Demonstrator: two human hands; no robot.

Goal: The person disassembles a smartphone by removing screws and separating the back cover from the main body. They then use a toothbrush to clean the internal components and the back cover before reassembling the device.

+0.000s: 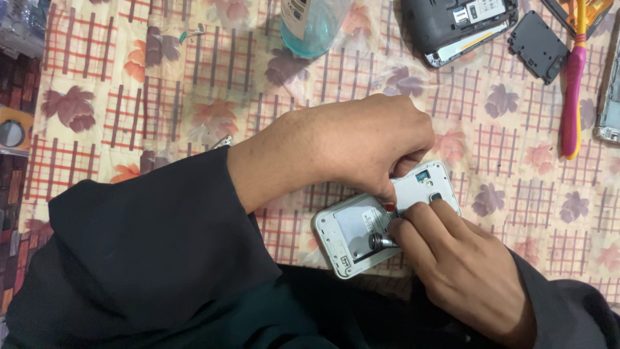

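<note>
Black sleeve (148, 258) nearest. We pin white phone frame (387, 216) on desk (129, 97); left hand (349, 145) fingers pressed on it, right hand (465, 265) pinching small metal tool (381, 242). Step judged: working internals. Next needs steady frame.

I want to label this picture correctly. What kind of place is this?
Probably a small phone repair bench: an opened white phone under both hands, a dark disassembled phone body and a pink-handled tool lying on a floral tablecloth.
</note>
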